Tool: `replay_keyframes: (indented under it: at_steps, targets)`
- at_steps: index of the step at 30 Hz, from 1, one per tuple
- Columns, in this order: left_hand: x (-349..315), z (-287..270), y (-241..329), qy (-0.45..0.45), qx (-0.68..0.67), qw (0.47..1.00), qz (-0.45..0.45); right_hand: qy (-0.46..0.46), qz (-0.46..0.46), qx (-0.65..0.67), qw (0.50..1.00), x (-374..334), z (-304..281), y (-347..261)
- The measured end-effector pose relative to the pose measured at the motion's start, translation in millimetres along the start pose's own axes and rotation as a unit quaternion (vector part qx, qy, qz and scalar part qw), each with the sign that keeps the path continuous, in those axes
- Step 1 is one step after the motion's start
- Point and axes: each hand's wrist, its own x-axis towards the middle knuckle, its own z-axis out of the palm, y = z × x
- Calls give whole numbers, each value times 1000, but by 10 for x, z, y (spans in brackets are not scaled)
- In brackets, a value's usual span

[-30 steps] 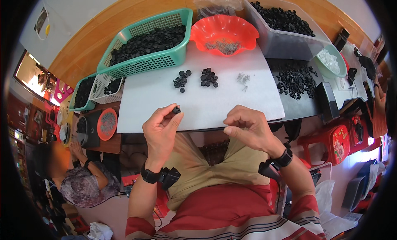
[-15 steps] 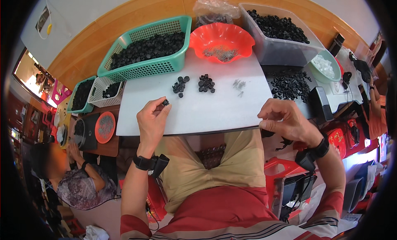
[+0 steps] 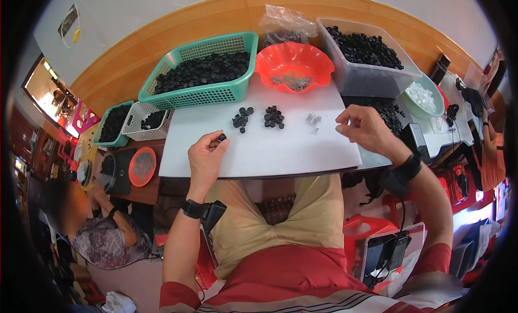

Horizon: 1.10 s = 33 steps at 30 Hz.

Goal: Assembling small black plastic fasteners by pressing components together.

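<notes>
My left hand (image 3: 206,155) is over the left part of the white work board (image 3: 259,156), pinching a small black plastic cap (image 3: 222,136) between thumb and fingertips. My right hand (image 3: 367,128) hovers by the board's right edge with curled fingers. A small gap shows between its thumb and forefinger, and I see nothing between them. Beyond my left hand lie two little heaps of black caps, the left heap (image 3: 241,118) and the right heap (image 3: 273,117). Nearest my right hand on the board is a small pile of thin metal pins (image 3: 313,122).
Along the back stand a green basket (image 3: 205,93) of black parts, a red scalloped bowl (image 3: 294,54) of pins and a clear bin (image 3: 367,75) of black parts. A green bowl (image 3: 438,109) stands right. Another person (image 3: 110,232) sits at left beside a red plate (image 3: 132,172).
My right hand has moved up and away from my body, to beside the board's right edge. The view has shifted slightly. My left hand still pinches the cap.
</notes>
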Motion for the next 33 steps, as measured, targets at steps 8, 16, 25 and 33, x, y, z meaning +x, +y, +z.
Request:
replay_keyframes:
  at_steps: [8,16,25,33]
  targets:
    - [-22,36,84,5,41,999,10,137,42,74,987,-149,557,391]
    - [-47,32,88,13,60,998,11,171,-1,62,983,-206,662,431]
    - [-53,44,120,27,67,997,7,186,0,25,982,-235,698,327]
    - [-24,17,85,17,41,999,-15,197,19,7,980,-239,697,311]
